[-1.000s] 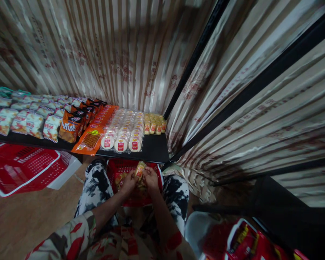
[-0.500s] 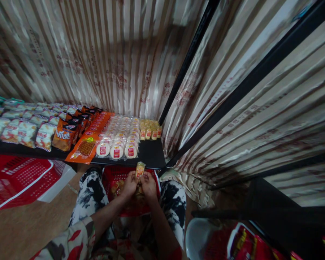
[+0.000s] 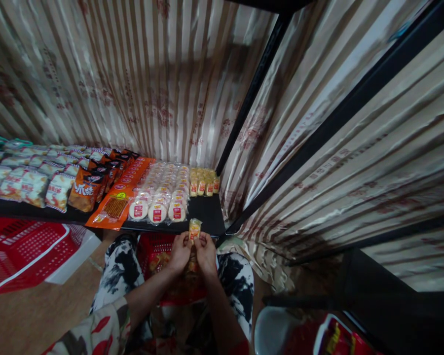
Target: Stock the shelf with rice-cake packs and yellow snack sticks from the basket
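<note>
Between my two hands, above a red basket (image 3: pixel 159 246), is a small wrapped snack (image 3: pixel 194 229) in clear plastic with a yellow and red label. The fingers of my left hand (image 3: pixel 180 250) pinch its left side. From the right, my right hand (image 3: pixel 204 250) grips it too. More small packs lie inside the basket, partly hidden by my hands. On the black shelf (image 3: pixel 207 212) just ahead, rows of similar small yellow packs (image 3: pixel 204 182) stand at the right end. Beside them are rows of round white wrapped crackers (image 3: pixel 157 213).
Further left on the shelf lie orange bags of sticks (image 3: pixel 113 207), orange-black snack bags (image 3: pixel 84 190) and white snack bags (image 3: pixel 33 185). Another red basket (image 3: pixel 29 246) is at lower left. Black posts (image 3: pixel 255 88) and striped curtains (image 3: pixel 151 74) stand behind. A pale stool (image 3: pixel 276 328) is lower right.
My hands have stayed on the small snack pack, which has moved slightly closer to the shelf edge. The view has shifted a little.
</note>
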A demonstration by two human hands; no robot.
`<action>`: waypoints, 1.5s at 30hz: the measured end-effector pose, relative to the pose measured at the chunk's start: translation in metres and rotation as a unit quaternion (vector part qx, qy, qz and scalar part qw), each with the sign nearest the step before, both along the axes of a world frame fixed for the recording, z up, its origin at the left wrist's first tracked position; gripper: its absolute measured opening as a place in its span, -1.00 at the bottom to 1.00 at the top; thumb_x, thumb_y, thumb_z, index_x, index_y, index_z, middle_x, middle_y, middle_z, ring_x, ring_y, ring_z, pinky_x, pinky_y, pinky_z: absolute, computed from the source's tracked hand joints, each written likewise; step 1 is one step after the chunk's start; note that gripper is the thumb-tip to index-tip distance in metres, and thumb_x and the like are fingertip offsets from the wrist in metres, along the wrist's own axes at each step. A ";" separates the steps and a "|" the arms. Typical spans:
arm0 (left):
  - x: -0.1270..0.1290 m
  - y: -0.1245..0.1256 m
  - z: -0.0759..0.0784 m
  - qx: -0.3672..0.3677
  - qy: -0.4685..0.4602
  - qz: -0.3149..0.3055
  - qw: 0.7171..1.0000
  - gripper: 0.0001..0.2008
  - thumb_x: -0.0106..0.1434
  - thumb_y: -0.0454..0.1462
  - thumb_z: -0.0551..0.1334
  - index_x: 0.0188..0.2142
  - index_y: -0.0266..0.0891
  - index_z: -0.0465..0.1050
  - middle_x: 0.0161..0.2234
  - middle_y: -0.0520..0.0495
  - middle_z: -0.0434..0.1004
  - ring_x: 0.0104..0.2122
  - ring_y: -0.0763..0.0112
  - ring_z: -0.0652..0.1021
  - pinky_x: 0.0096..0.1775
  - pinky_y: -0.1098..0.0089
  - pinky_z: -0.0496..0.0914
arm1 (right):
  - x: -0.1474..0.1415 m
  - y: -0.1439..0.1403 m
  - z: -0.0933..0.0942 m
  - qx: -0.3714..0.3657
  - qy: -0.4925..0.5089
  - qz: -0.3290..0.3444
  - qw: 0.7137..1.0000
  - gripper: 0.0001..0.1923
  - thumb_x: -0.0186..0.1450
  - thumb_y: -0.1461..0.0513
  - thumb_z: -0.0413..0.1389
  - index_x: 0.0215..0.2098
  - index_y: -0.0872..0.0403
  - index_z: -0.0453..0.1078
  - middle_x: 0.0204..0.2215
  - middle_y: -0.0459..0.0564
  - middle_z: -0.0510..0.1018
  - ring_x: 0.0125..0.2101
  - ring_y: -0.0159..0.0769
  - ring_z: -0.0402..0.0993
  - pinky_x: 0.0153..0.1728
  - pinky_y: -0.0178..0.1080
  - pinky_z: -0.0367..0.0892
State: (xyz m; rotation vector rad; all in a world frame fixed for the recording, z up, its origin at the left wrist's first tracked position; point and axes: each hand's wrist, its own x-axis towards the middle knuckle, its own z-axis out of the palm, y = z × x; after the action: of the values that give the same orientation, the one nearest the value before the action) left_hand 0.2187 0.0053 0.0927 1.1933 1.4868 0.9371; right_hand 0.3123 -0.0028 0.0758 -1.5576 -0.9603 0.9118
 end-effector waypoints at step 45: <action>0.041 0.069 0.033 0.000 0.110 -0.008 0.994 -0.70 0.28 -0.28 0.06 -0.04 -0.31 0.38 -0.10 -0.22 0.47 -0.09 0.30 0.48 -0.05 0.37 0.34 | 0.017 0.081 -0.010 0.008 -0.117 -0.071 0.991 -0.66 0.09 0.19 0.07 -0.17 0.10 0.41 -0.23 0.07 0.51 -0.28 -0.25 0.46 -0.22 -0.25 0.36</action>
State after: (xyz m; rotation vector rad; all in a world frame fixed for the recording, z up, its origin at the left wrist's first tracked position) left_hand 0.2601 0.0747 0.1256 1.3417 1.6472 0.8139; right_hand 0.3298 0.0786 0.0657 -1.7228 -1.0035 0.6307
